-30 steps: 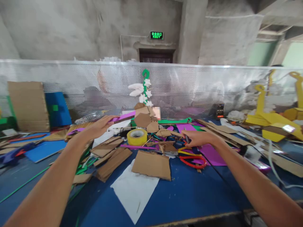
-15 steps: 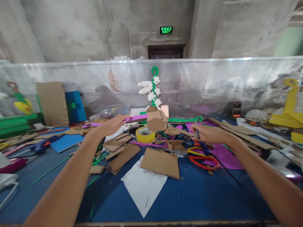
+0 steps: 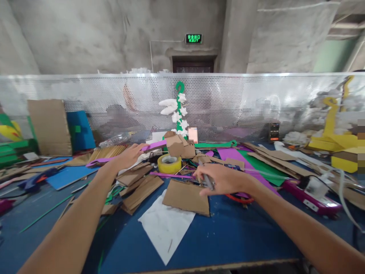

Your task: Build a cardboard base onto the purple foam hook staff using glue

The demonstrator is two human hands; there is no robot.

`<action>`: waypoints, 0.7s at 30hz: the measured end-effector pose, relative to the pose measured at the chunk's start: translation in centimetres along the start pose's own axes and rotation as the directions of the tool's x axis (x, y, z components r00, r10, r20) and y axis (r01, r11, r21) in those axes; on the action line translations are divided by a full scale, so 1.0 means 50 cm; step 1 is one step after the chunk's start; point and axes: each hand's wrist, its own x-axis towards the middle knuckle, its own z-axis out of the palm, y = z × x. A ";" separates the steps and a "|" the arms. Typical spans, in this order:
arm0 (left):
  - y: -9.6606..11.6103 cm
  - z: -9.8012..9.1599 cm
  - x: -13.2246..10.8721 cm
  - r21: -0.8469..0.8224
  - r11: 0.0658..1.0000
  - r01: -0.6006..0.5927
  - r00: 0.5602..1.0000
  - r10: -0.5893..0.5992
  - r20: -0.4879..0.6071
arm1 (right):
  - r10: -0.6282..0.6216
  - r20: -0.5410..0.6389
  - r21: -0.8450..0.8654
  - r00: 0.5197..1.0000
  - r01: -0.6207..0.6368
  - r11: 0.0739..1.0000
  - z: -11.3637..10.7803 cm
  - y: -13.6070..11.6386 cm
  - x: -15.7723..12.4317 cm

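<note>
Head view: I have my left hand [image 3: 129, 156] at the near end of a purple strip [image 3: 156, 145], whose long axis runs rightward and slightly away to a folded brown cardboard piece [image 3: 180, 147]. With the thumb hidden, I cannot tell whether those fingers pinch the strip or only rest on it. My right hand [image 3: 221, 179] is curled around a slim grey tool [image 3: 210, 182], perhaps a pen or craft knife, slanting down to the right. The strip lies left of this hand and farther off, so the left is clearly nearer.

Between the right hand and the strip I see a yellow tape roll [image 3: 169, 165] and loose scraps. Just beside the right hand, toward me, a rectangular cardboard sheet [image 3: 186, 198] overlaps white paper [image 3: 167, 232] on the blue table [image 3: 228, 243]. Red handles [image 3: 242, 199] show partly behind the right hand; farther right sits a magenta power strip [image 3: 313, 201].
</note>
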 end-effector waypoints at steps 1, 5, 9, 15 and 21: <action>-0.001 -0.002 -0.001 -0.007 1.000 0.015 1.000 -0.015 -0.014 | -0.053 0.001 -0.012 0.999 0.053 0.999 0.011 -0.018 0.005; -0.002 -0.007 -0.006 -0.016 0.998 0.052 0.998 -0.053 -0.035 | -0.160 0.084 -0.115 0.984 0.169 0.979 0.051 -0.052 0.020; -0.011 -0.001 -0.005 -0.028 0.998 0.049 0.998 -0.050 -0.033 | -0.170 0.115 -0.171 0.979 0.188 0.967 0.068 -0.053 0.021; -0.027 0.014 0.001 0.001 1.000 0.003 0.999 -0.003 -0.052 | -0.187 0.092 -0.296 0.978 0.206 0.933 0.076 -0.082 0.023; -0.018 0.008 0.000 0.007 0.999 0.035 0.998 -0.035 -0.059 | -0.187 -0.120 -0.127 0.975 0.172 0.977 0.050 -0.073 0.020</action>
